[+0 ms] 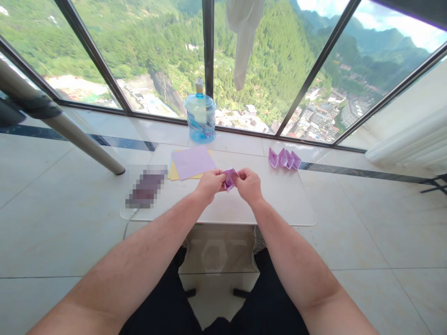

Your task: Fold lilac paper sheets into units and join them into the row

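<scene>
Between my two hands, over the middle of a low white table [279,200], is a small piece of folded purple paper [229,178]. My left hand [210,183] pinches its left side, and my right hand [248,183] grips its right side between thumb and fingers. Part of the paper is hidden behind the fingers. Just left of my left hand lies a stack of paper sheets [193,163], a purple one on top of yellow. To the right, several folded purple paper pieces [284,158] stand in a row at the table's far edge.
A blue water jug [200,116] stands by the window behind the table. At the table's left end lies a pixelated dark object [146,187] with a cable [130,219]. A slanted pole [84,139] meets the floor at the left.
</scene>
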{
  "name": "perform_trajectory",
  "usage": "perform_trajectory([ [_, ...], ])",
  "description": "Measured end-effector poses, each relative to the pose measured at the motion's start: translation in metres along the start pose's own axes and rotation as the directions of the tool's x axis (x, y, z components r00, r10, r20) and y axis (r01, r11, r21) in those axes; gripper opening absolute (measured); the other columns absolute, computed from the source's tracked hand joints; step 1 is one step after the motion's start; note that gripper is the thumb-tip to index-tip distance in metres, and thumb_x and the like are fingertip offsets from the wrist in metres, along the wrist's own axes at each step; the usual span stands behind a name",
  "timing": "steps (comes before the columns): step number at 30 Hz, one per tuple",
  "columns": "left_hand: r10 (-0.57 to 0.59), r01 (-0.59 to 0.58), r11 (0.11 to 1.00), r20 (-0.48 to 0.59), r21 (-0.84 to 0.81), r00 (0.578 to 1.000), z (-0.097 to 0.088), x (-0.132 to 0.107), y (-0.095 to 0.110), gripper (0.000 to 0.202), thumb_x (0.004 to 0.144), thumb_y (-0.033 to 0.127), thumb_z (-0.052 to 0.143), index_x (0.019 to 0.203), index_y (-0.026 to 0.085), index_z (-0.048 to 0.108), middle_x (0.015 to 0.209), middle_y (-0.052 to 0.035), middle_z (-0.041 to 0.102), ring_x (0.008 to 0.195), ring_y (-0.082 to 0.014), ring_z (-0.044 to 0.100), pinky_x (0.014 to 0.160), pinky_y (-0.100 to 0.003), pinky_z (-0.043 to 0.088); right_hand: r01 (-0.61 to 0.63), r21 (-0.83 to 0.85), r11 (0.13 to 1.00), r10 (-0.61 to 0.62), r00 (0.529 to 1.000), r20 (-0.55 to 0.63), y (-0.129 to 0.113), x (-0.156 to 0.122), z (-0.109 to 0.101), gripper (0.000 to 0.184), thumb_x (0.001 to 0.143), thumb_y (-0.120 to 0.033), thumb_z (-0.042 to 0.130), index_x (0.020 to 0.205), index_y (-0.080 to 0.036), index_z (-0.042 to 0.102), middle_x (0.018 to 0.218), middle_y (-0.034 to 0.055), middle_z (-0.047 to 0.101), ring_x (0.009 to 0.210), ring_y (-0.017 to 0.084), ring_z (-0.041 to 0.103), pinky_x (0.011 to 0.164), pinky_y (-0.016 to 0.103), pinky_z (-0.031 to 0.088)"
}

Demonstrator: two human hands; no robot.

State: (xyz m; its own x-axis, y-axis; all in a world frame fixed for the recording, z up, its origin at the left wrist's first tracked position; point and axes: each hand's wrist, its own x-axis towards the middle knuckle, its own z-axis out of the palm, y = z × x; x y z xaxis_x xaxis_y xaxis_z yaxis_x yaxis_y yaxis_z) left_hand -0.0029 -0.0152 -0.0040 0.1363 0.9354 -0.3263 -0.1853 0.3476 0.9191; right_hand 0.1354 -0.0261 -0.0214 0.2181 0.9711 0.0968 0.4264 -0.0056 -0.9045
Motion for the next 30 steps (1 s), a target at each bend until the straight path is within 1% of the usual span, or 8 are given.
perform_trajectory([
  [4, 0.023, -0.024, 1.0, 0.031, 0.015, 0.999, 0.0, 0.0, 0.001, 0.017, 0.058, 0.013, 0.066, 0.075, 0.013, 0.065, 0.062, -0.0015, 0.065, 0.059, -0.0133, 0.061, 0.067, -0.031, 0.055, -0.06, -0.01, 0.998, 0.06, 0.998, -0.031, -0.002, 0.002, -0.001, 0.023, 0.076, -0.042, 0.065, 0.067, -0.021, 0.058, 0.059, -0.0045, 0.061, 0.058, 0.013, 0.055, 0.058, 0.026, 0.04],
  [7, 0.102, -0.11, 0.984, 0.063, 0.14, 0.993, -0.001, 0.0, 0.0, 0.025, 0.059, 0.013, 0.06, 0.081, 0.013, 0.069, 0.067, -0.0011, 0.067, 0.062, -0.0137, 0.061, 0.066, -0.029, 0.052, -0.091, -0.014, 0.996, 0.091, 0.994, -0.053, -0.003, 0.003, -0.002, 0.023, 0.075, -0.041, 0.065, 0.065, -0.022, 0.056, 0.06, -0.0044, 0.061, 0.058, 0.013, 0.054, 0.058, 0.026, 0.04],
  [11, 0.306, -0.328, 0.823, 0.124, 0.463, 0.944, -0.004, 0.0, -0.005, 0.022, 0.069, 0.02, 0.054, 0.079, 0.015, 0.073, 0.066, 0.0002, 0.066, 0.062, -0.0135, 0.056, 0.061, -0.025, 0.043, -0.065, -0.092, 0.994, 0.055, 0.993, -0.1, -0.008, 0.0, -0.005, 0.026, 0.075, -0.04, 0.064, 0.06, -0.022, 0.053, 0.057, -0.0048, 0.058, 0.056, 0.013, 0.049, 0.056, 0.026, 0.036],
  [15, 0.378, -0.422, 0.717, 0.2, 0.554, 0.904, -0.004, 0.001, -0.01, 0.023, 0.076, 0.024, 0.05, 0.078, 0.016, 0.072, 0.066, 0.0002, 0.067, 0.062, -0.0136, 0.056, 0.061, -0.025, 0.042, -0.06, -0.112, 0.992, 0.045, 0.99, -0.13, -0.011, -0.001, -0.006, 0.023, 0.075, -0.039, 0.064, 0.061, -0.022, 0.056, 0.058, -0.0041, 0.061, 0.058, 0.013, 0.051, 0.057, 0.026, 0.039],
  [19, 0.355, -0.367, 0.794, 0.12, 0.484, 0.927, -0.002, 0.006, -0.015, 0.02, 0.074, 0.026, 0.055, 0.077, 0.016, 0.072, 0.067, -0.0011, 0.068, 0.061, -0.0137, 0.057, 0.058, -0.024, 0.044, -0.084, -0.004, 0.996, 0.084, 0.992, -0.096, -0.008, 0.0, -0.003, 0.019, 0.074, -0.038, 0.066, 0.068, -0.021, 0.062, 0.063, -0.0025, 0.065, 0.06, 0.014, 0.059, 0.059, 0.026, 0.046],
  [24, 0.248, -0.24, 0.945, -0.007, 0.222, 0.969, -0.004, 0.016, -0.016, 0.018, 0.067, 0.024, 0.059, 0.076, 0.015, 0.071, 0.065, -0.0024, 0.067, 0.059, -0.0144, 0.06, 0.058, -0.026, 0.051, -0.189, 0.279, 0.942, 0.146, 0.975, 0.168, -0.008, 0.001, -0.002, 0.033, 0.071, -0.03, 0.072, 0.102, -0.019, 0.066, 0.087, 0.0023, 0.072, 0.067, 0.014, 0.067, 0.055, 0.025, 0.055],
  [27, 0.241, -0.223, 0.945, -0.045, 0.237, 0.97, -0.006, 0.018, -0.015, 0.021, 0.064, 0.021, 0.058, 0.079, 0.015, 0.072, 0.065, -0.0024, 0.068, 0.058, -0.015, 0.061, 0.057, -0.026, 0.051, -0.196, 0.274, 0.942, 0.137, 0.966, 0.218, -0.008, -0.001, -0.001, 0.046, 0.068, -0.021, 0.072, 0.113, -0.019, 0.062, 0.099, 0.004, 0.071, 0.066, 0.012, 0.067, 0.051, 0.022, 0.053],
  [30, 0.257, -0.23, 0.926, -0.055, 0.3, 0.965, -0.007, 0.017, -0.015, 0.023, 0.064, 0.021, 0.058, 0.081, 0.015, 0.074, 0.066, -0.0024, 0.069, 0.06, -0.0157, 0.061, 0.056, -0.025, 0.049, -0.185, 0.249, 0.951, 0.124, 0.962, 0.243, -0.005, -0.001, 0.001, 0.056, 0.063, -0.012, 0.066, 0.119, -0.019, 0.06, 0.095, 0.0021, 0.069, 0.06, 0.011, 0.064, 0.049, 0.021, 0.051],
])
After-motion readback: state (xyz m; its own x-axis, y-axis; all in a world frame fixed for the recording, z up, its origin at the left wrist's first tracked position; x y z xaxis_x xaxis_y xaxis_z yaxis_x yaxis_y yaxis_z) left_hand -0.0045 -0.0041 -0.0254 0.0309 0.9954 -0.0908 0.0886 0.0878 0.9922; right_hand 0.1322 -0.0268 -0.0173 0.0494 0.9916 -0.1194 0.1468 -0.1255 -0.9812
